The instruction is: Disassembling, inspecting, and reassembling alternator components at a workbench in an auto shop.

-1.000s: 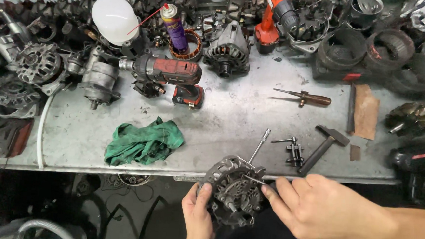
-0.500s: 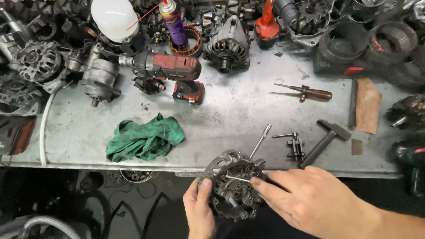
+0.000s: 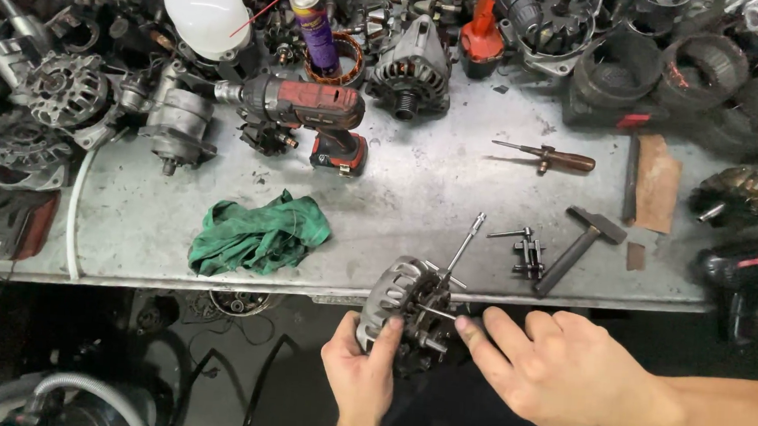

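Observation:
My left hand [image 3: 360, 374] grips a grey alternator [image 3: 401, 304] from below, holding it just off the near edge of the metal workbench [image 3: 451, 182]. My right hand [image 3: 553, 373] is at the alternator's right side, index finger and thumb pinched around one of the long thin bolts [image 3: 436, 313] sticking out of the housing. A long thin metal extension rod [image 3: 465, 247] lies on the bench just above the alternator.
A green rag [image 3: 259, 234] lies left of the alternator. A hammer [image 3: 579, 245], small puller [image 3: 527, 253], screwdriver [image 3: 549, 155], red cordless impact driver [image 3: 302, 112], spray can [image 3: 313, 25] and white dome [image 3: 206, 8] sit on the bench. Alternator parts crowd the back and left.
The alternator has been turned in my left hand and brought slightly closer. My right hand's fingers moved onto a bolt on its right side.

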